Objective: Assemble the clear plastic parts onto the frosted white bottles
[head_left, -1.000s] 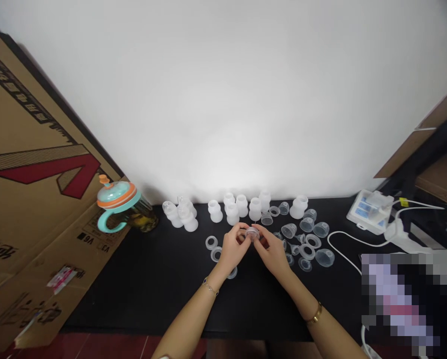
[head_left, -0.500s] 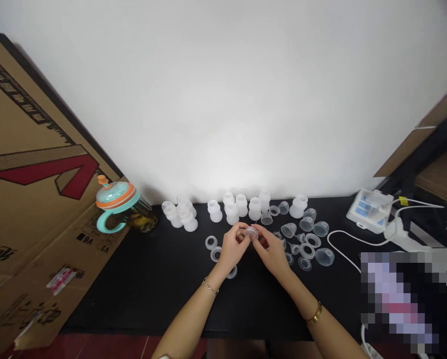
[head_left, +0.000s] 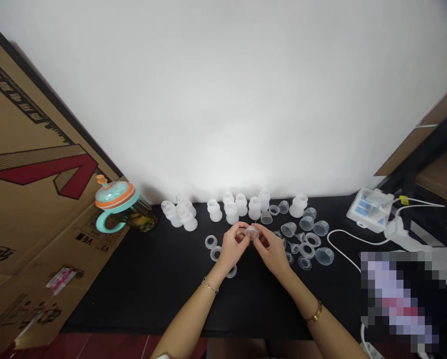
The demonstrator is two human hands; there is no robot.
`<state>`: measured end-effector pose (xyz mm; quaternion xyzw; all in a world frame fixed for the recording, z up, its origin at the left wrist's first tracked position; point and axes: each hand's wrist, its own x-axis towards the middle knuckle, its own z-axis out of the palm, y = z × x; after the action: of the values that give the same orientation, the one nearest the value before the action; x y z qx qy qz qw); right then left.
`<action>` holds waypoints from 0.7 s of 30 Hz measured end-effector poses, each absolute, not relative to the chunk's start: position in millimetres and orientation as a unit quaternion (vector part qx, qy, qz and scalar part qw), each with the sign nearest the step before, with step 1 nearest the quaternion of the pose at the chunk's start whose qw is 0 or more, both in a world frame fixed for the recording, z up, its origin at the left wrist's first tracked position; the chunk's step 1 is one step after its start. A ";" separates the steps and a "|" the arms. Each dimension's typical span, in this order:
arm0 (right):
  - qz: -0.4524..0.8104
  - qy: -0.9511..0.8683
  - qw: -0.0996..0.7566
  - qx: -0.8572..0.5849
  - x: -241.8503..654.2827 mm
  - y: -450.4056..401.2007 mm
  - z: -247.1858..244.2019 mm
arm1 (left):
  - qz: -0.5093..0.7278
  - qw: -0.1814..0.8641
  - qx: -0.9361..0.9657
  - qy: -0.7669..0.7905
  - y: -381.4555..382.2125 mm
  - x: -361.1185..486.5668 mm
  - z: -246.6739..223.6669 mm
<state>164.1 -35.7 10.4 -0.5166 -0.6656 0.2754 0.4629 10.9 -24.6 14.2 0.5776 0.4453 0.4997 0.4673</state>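
One clear round plastic piece (head_left: 252,232) held by left hand (head_left: 233,247) and right hand (head_left: 271,249).

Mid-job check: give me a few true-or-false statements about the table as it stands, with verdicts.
1. The left hand and right hand both pinch one small round clear part. True.
2. The gold bangle is on the left wrist. False: it is on the right wrist; the left wears a thin chain bracelet.
3. The cup with the teal handle is right of the hands. False: it is left of them, beside the cardboard sheet.
4. Clear rings lie on the black table near the left hand. True.
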 end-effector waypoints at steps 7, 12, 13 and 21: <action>0.284 -0.661 0.464 -0.517 164.0 -36.3 13.0 | 0.503 0.471 0.587 0.425 -23.4 9.6 15.7; 0.283 -0.660 0.470 -0.513 163.0 -36.2 12.6 | 0.503 0.475 0.578 0.434 -23.8 10.1 17.0; 0.283 -0.661 0.470 -0.513 163.0 -36.2 12.5 | 0.501 0.475 0.576 0.437 -24.0 10.3 17.2; 0.279 -0.665 0.466 -0.513 162.8 -37.0 13.7 | 0.490 0.461 0.580 0.459 -23.2 10.1 15.2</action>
<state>162.8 -37.0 13.7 -0.5125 -0.6650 0.2794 0.4658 10.1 -23.2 15.2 0.5804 0.4585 0.4898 0.4615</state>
